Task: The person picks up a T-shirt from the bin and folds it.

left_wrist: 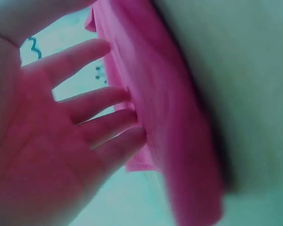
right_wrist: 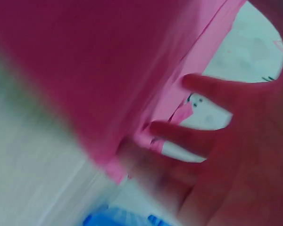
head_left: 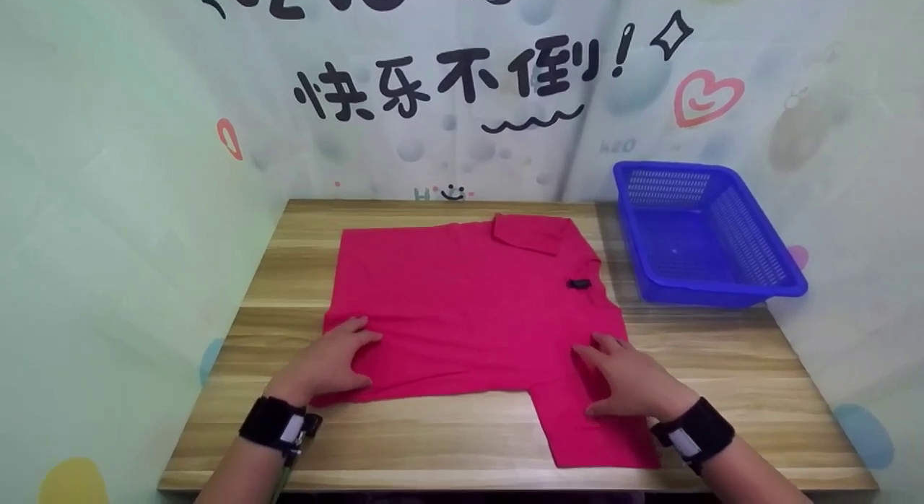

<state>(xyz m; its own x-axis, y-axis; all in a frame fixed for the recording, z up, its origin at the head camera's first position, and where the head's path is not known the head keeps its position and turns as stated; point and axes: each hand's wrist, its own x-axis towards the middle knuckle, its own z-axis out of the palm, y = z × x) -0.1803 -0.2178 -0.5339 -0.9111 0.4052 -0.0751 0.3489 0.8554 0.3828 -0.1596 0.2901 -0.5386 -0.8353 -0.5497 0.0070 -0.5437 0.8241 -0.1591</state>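
Observation:
A red T-shirt (head_left: 447, 302) lies spread sideways on the wooden table, its hem to the left and its neckline to the right. At the neck a small black label (head_left: 579, 284) shows. The far sleeve (head_left: 530, 233) is folded back onto the body, while the near sleeve (head_left: 606, 442) points to the front edge. My left hand (head_left: 325, 356) is at the near hem corner with spread fingers (left_wrist: 113, 99) touching the cloth. Over the base of the near sleeve, my right hand (head_left: 632, 378) has its fingertips (right_wrist: 155, 127) at the fabric, fingers apart. Slight wrinkles run along the near side.
A blue plastic basket (head_left: 700, 251) with perforated sides stands at the table's back right, beyond the neckline. The wooden table (head_left: 447, 446) is enclosed at the back and sides by a printed curtain (head_left: 447, 150). Each wrist wears a black strap (head_left: 696, 435).

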